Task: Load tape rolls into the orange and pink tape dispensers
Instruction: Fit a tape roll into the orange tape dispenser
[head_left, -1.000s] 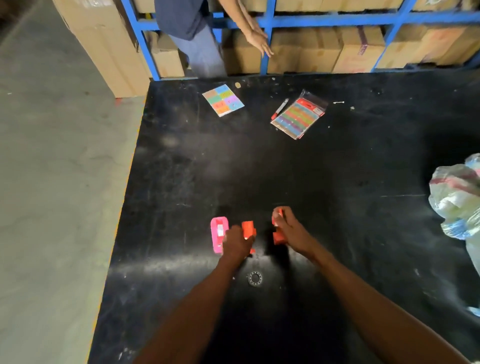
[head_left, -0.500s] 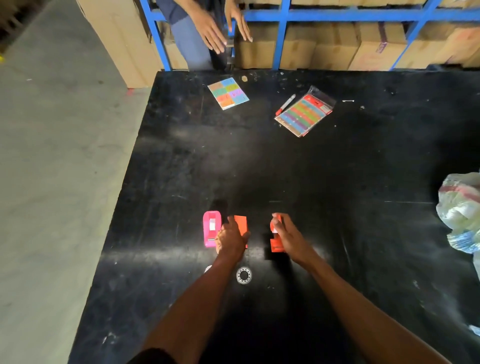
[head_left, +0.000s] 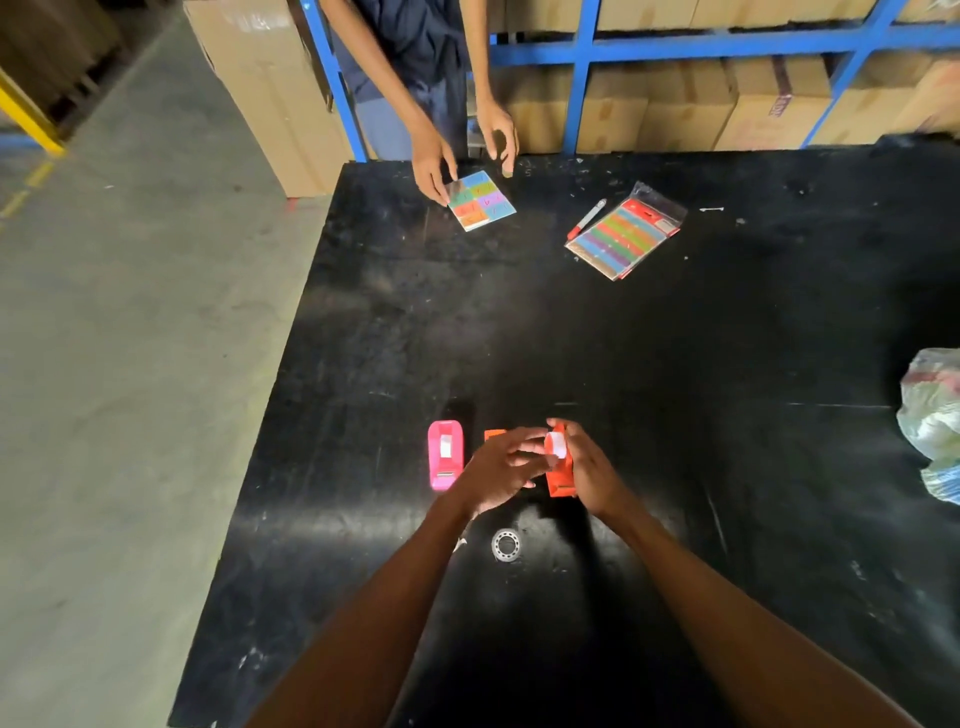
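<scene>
Near table edge, orange dispenser, long axis near-far, is being gripped by right hand; tape roll is being pinched into it by left hand. Pink dispenser is lying just left.

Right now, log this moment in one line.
right hand: holds orange dispenser | left hand: at tape roll | pink dispenser: untouched
</scene>
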